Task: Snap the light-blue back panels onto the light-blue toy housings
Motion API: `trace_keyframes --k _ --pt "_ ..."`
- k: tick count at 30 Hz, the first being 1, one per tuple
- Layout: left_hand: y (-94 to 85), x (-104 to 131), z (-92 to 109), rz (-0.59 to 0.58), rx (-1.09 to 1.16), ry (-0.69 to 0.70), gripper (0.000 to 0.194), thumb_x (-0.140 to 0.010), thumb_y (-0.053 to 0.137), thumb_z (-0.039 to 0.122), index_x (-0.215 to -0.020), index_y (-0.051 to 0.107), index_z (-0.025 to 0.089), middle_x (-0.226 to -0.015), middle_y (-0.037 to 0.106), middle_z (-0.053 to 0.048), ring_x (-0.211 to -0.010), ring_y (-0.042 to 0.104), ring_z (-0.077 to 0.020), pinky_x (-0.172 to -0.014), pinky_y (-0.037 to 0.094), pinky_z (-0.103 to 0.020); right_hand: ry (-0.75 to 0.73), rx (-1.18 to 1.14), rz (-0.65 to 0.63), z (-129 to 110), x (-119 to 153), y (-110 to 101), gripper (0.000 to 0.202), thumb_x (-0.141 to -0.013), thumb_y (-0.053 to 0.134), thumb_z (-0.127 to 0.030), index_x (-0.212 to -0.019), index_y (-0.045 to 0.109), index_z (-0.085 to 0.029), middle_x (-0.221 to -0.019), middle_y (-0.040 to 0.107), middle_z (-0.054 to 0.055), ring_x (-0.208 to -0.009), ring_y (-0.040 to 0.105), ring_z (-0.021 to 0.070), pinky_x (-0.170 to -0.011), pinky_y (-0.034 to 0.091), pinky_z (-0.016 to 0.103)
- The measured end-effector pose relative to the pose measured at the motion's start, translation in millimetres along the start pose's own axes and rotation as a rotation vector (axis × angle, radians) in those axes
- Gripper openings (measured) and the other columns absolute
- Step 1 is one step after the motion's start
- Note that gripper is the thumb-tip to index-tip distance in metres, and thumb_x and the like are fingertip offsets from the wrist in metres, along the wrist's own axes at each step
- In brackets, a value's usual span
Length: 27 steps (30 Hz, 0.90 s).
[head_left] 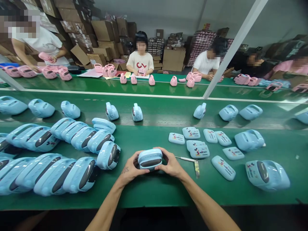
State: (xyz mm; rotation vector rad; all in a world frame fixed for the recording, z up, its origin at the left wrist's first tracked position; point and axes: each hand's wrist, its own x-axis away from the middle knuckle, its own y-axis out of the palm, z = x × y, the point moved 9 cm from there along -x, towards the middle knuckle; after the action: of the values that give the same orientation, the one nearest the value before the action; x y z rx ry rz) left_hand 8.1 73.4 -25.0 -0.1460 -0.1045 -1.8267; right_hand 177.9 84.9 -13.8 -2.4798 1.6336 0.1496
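Note:
Between my two hands is a light-blue plastic housing (149, 158) with a rounded top and a dark oval window facing me. My left hand (132, 169) grips its left end, thumb along the lower front edge. My right hand (171, 163) closes on the right end, thumb near the window's lower corner. Just right of my right hand lies a thin tool with a white handle (187, 159), with a small yellowish strip (197, 169) at its end. Beyond it are several loose light-blue covers (223, 167) printed with a cartoon mouse and lettering.
Rows of similar blue housings (80, 175) crowd the green table (149, 195) on the left. Two more, including a printed one (276, 175), lie at the right. A belt (166, 112) behind carries spaced blue housings. Across it, several people work with pink housings (151, 80); a white post (231, 54) slants upward.

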Motion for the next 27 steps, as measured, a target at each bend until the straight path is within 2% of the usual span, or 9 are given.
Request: trace_keyframes --k 3,8,14,17,19,21,23,25,27 --pt "-3.0 -1.4 -1.7 0.020 -0.012 0.008 0.076 -0.051 0.094 0.029 -0.118 0.060 0.021 -0.118 0.070 -0.008 -0.113 0.066 -0.0316 -0.102 0.051 -0.047 -0.019 0.045 0.033 -1.6 -0.9 -3.2 0.069 -0.066 0.089 -0.034 -0.128 0.061 -0.023 -0.125 0.068 0.008 -0.117 0.063 0.0292 -0.103 0.047 0.040" --pt "-0.7 -0.3 -2.4 -0.012 0.013 -0.015 0.078 -0.054 0.093 0.028 -0.123 0.057 0.022 -0.118 0.070 -0.007 -0.114 0.065 -0.0302 -0.103 0.050 -0.047 0.017 -0.012 0.008 0.0 -1.3 -0.3 0.067 -0.068 0.087 -0.034 -0.128 0.059 -0.025 -0.124 0.067 0.006 -0.114 0.064 0.0270 -0.102 0.049 0.039" --pt "5.4 6.6 2.0 -0.072 0.016 0.004 0.086 -0.059 0.091 0.027 -0.136 0.054 0.026 -0.141 0.060 -0.010 -0.128 0.058 -0.0314 -0.111 0.044 -0.048 0.050 -0.098 0.005 -0.1 6.8 3.6 0.072 -0.067 0.089 -0.031 -0.132 0.058 -0.026 -0.137 0.060 0.008 -0.128 0.056 0.0278 -0.111 0.041 0.042" --pt "1.1 6.5 -0.4 -0.024 0.059 0.016 0.096 -0.053 0.095 0.028 -0.140 0.053 0.026 -0.143 0.058 -0.012 -0.130 0.056 -0.0337 -0.113 0.041 -0.049 0.107 -0.210 0.072 2.8 9.8 1.6 0.070 -0.062 0.091 -0.030 -0.125 0.060 -0.027 -0.129 0.065 0.006 -0.123 0.059 0.0264 -0.109 0.043 0.041" --pt "2.2 6.3 -0.8 -0.009 0.204 0.054 0.105 -0.049 0.097 0.037 -0.143 0.050 0.026 -0.139 0.061 -0.014 -0.128 0.057 -0.0369 -0.110 0.044 -0.050 0.168 -0.376 0.139 5.8 11.7 2.7 0.064 -0.061 0.092 -0.031 -0.116 0.062 -0.027 -0.116 0.070 0.003 -0.111 0.065 0.0239 -0.100 0.049 0.037" --pt "6.8 7.1 0.2 0.004 0.369 0.111 0.112 -0.045 0.096 0.048 -0.144 0.049 0.025 -0.136 0.063 -0.015 -0.126 0.057 -0.0400 -0.104 0.048 -0.049 0.262 -0.560 0.161 9.5 13.8 12.3 0.057 -0.064 0.090 -0.037 -0.112 0.061 -0.027 -0.105 0.072 0.003 -0.098 0.068 0.0227 -0.085 0.055 0.034" --pt "11.5 9.0 1.1 0.051 0.465 0.161 0.116 -0.043 0.095 0.055 -0.145 0.048 0.024 -0.136 0.063 -0.016 -0.125 0.057 -0.0413 -0.101 0.051 -0.048 0.369 -0.684 0.117 11.6 15.9 28.6 0.052 -0.072 0.083 -0.048 -0.113 0.062 -0.025 -0.102 0.073 0.005 -0.090 0.070 0.0239 -0.075 0.056 0.034" --pt "13.6 11.7 2.1 0.132 0.485 0.194 0.118 -0.043 0.095 0.055 -0.145 0.047 0.024 -0.137 0.062 -0.015 -0.125 0.057 -0.0406 -0.101 0.051 -0.046 0.430 -0.703 0.089 11.4 16.7 38.2 0.051 -0.077 0.075 -0.056 -0.114 0.064 -0.022 -0.104 0.073 0.009 -0.092 0.069 0.0264 -0.074 0.056 0.037" --pt "13.1 14.3 3.6 0.208 0.438 0.201 0.118 -0.045 0.095 0.051 -0.146 0.044 0.024 -0.137 0.062 -0.014 -0.123 0.059 -0.0385 -0.100 0.051 -0.044 0.376 -0.585 0.192 7.2 14.7 27.0 0.049 -0.076 0.076 -0.053 -0.114 0.067 -0.023 -0.112 0.070 0.009 -0.102 0.067 0.0273 -0.082 0.055 0.038"
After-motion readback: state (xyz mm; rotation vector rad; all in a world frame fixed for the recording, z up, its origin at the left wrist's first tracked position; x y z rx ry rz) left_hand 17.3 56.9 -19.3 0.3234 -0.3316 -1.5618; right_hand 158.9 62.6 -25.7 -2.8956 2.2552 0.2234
